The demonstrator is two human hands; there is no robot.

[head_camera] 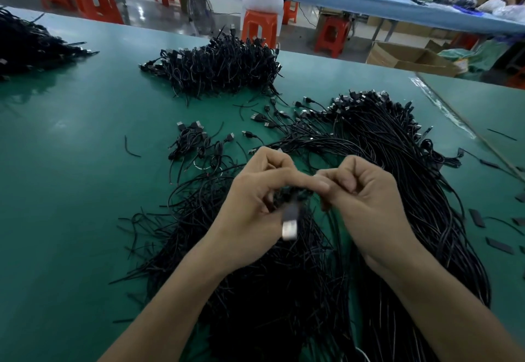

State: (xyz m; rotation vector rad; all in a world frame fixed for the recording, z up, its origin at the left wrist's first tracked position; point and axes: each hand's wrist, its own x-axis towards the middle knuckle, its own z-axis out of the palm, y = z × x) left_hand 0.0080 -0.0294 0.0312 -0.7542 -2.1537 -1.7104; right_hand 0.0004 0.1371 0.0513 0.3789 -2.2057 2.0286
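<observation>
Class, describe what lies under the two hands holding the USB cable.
Under the left hand and right hand, which pinch a black USB cable, lies a loose heap of black cables on the green table. The tabletop beneath the heap, and the cables behind the hands, are covered.

Readable text: none legible anywhere in view.
Floor carton: cardboard box [412, 59] carries an orange-and-white label [461, 65] at its right end; the print is too small to read.
Item in hand: cable [292, 194] with metal plug [289, 229], both blurred; no marking legible.
Bench [71, 191] stock: cable piles [221, 69]; no tags or numbers legible.
</observation>
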